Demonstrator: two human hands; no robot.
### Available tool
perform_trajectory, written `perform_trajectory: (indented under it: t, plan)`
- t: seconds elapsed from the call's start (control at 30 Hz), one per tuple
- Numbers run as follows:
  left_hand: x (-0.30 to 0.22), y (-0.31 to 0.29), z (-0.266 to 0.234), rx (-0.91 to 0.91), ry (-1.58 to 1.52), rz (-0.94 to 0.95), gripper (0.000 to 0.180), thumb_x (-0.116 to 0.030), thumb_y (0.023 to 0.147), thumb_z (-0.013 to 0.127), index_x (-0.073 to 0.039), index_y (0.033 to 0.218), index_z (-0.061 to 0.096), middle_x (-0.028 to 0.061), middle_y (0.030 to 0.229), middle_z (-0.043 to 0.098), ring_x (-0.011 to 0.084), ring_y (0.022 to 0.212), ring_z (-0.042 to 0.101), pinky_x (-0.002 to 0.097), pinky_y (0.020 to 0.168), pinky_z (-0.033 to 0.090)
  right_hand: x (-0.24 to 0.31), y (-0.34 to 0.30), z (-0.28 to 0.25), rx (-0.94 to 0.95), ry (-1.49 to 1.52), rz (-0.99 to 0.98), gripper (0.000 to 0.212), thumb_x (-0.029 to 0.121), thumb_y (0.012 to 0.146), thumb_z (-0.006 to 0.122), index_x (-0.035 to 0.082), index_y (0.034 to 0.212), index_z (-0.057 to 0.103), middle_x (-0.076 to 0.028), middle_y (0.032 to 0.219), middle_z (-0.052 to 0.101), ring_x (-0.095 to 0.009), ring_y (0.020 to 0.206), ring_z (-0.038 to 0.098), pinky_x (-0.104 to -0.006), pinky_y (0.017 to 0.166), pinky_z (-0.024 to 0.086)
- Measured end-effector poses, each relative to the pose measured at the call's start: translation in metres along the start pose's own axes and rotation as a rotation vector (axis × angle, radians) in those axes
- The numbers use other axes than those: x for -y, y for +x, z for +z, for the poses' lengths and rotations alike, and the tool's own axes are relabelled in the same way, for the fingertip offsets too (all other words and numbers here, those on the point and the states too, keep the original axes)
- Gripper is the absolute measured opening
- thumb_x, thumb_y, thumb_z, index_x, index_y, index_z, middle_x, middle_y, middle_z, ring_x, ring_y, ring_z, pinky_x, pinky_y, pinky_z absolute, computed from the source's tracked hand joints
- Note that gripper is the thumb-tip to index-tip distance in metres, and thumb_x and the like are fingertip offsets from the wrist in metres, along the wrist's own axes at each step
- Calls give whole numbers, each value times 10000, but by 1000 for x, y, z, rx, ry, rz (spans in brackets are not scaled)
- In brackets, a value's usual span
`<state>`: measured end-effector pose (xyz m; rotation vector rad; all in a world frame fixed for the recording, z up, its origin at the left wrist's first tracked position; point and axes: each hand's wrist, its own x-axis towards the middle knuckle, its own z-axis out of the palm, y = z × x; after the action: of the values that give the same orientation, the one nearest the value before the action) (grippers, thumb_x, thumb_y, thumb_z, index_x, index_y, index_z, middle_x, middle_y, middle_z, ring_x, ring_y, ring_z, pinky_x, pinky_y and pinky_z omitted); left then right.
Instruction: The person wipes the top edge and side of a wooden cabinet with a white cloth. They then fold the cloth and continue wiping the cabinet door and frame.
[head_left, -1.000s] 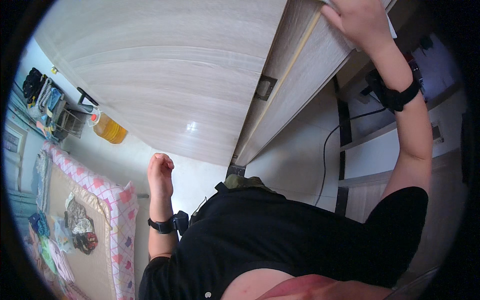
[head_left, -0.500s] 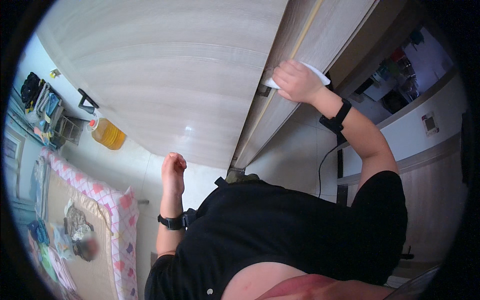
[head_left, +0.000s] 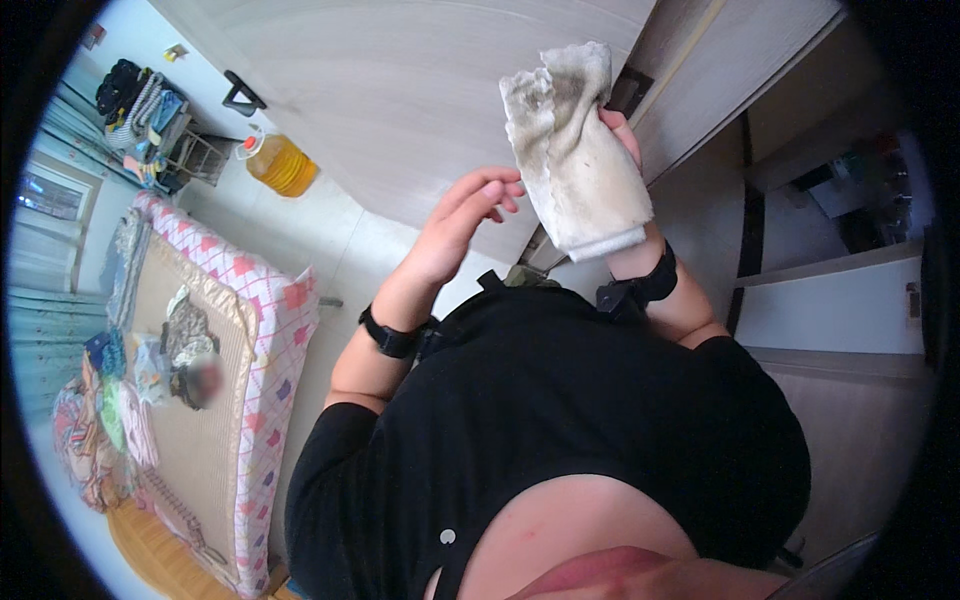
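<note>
A white cloth (head_left: 582, 165) with grey-brown smudges is raised in front of my body, folded in layers with a crumpled upper edge. My right hand (head_left: 622, 132) holds it from behind and at its right side; most of that hand is hidden by the cloth. My left hand (head_left: 462, 222) is at the cloth's left edge, fingers loosely bent and apart. Whether its fingertips touch the cloth I cannot tell. Behind both hands stands a pale wood-grain door (head_left: 400, 90), with its edge and the door frame (head_left: 715, 75) to the right of the cloth.
A black door handle (head_left: 243, 93) sticks out at the upper left. On the tiled floor stands a large bottle of yellow liquid (head_left: 280, 165). A bed (head_left: 262, 350) with pink patterned edging and heaped clothes lies at left. A doorway (head_left: 830, 190) shows a dim room at right.
My right hand has drawn the cloth away from the door frame, down and toward my body, and the cloth's smudged side now shows. My left hand has risen rightward to beside it.
</note>
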<state>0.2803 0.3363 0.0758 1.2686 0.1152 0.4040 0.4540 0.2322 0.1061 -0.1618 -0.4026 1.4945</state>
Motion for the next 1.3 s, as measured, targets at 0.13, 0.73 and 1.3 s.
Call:
perform_trajectory:
  t: [0.13, 0.73, 1.3]
  plan:
    - [4, -1, 11, -30, 72, 36, 319, -221, 966, 456, -4, 1192, 516, 36, 926, 585, 117, 881, 537, 271, 818, 413, -11, 7, -4, -101, -213, -44, 637, 561, 913, 295, 46, 1213, 520, -162, 1014, 627, -277, 839, 652, -396, 700, 570]
    - [55, -15, -21, -476, 806, 80, 198, -127, 829, 651, 31, 912, 563, 75, 825, 637, 118, 745, 577, 251, 640, 448, -47, 23, -84, -245, -170, 204, 439, 363, 972, 322, 46, 1193, 530, -130, 1102, 623, -243, 965, 633, -399, 836, 532]
    - [41, -9, -52, -631, -499, -274, 421, -262, 882, 374, 39, 1140, 516, 178, 1115, 605, 297, 1030, 592, 410, 959, 441, -42, 7, -123, -559, -157, 224, 389, 253, 897, 455, -21, 1170, 499, -141, 1149, 552, -249, 1082, 536, -416, 1010, 383]
